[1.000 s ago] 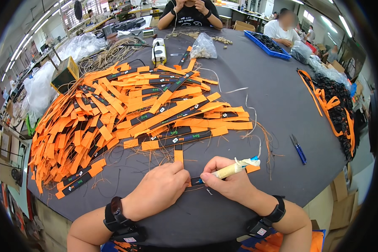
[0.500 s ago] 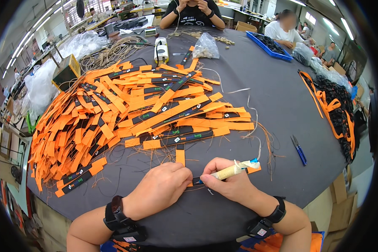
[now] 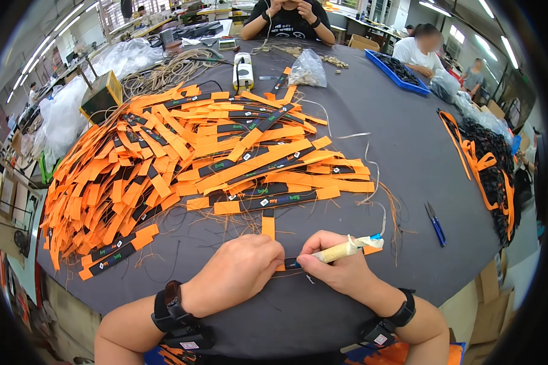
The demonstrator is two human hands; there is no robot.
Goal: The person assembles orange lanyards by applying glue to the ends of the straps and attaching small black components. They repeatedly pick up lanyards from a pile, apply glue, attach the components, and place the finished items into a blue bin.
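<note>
In my right hand (image 3: pixel 335 261), gripped like a pen, is a corded pen-shaped tool (image 3: pixel 338 250) with a cream, tape-wrapped handle. Its tip points down-left at a black strap with orange ends (image 3: pixel 291 263) lying flat on the table. Closed fingers of my left hand (image 3: pixel 243 261) pinch the left part of that strap; the exact grip is hidden. The strap's right orange end (image 3: pixel 372 249) shows beyond my right hand. Just above my left hand, another strap (image 3: pixel 268 225) lies with its orange end toward me. Behind it, a printed strap (image 3: pixel 277 200) fronts the heap.
A large heap of orange and black straps (image 3: pixel 134 164) covers the table's left. Blue-handled snips (image 3: pixel 436 226) lie right, near a black and orange strap pile (image 3: pixel 487 164). Farther back are a white device (image 3: pixel 243 73), a clear bag (image 3: pixel 308 68), a blue tray (image 3: pixel 402 76) and co-workers.
The whole view has shifted slightly, moving the table's contents a little right in the picture. Both hands keep the same hold over the strap, with the tool tip still beside my left fingers.
</note>
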